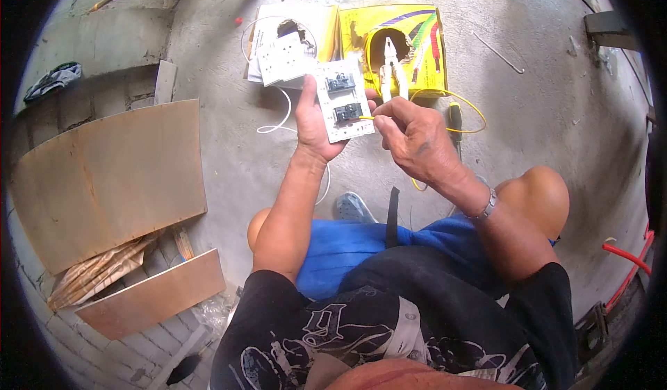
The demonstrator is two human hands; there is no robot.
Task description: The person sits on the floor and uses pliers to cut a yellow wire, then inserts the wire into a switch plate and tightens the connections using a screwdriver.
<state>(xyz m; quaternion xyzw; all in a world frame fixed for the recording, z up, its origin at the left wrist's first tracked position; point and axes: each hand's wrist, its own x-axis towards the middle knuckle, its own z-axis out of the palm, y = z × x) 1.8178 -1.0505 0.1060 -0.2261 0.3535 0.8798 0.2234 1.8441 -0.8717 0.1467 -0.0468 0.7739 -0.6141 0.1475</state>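
Note:
My left hand [318, 129] grips a white outlet plate [336, 129] by its edge, back side up. Two black socket modules [347, 112] are set in the plate. With thumb and forefinger pinched, my right hand [410, 134] holds a yellow wire [366, 118], its tip right at the lower module. The rest of the wire loops past the right hand. Just beyond lies a pair of pliers [390, 67] with white handles, over the round hole of a yellow wire box [353, 22]. A screwdriver [455, 118] rests on the floor beside the right hand.
More white outlet plates [281, 60] lie on a white box [261, 25] at the upper left, with white wire [278, 122] trailing from there. Wooden boards [114, 175] lean at the left. A thin white rod [499, 52] and red tubing [625, 256] are on the right.

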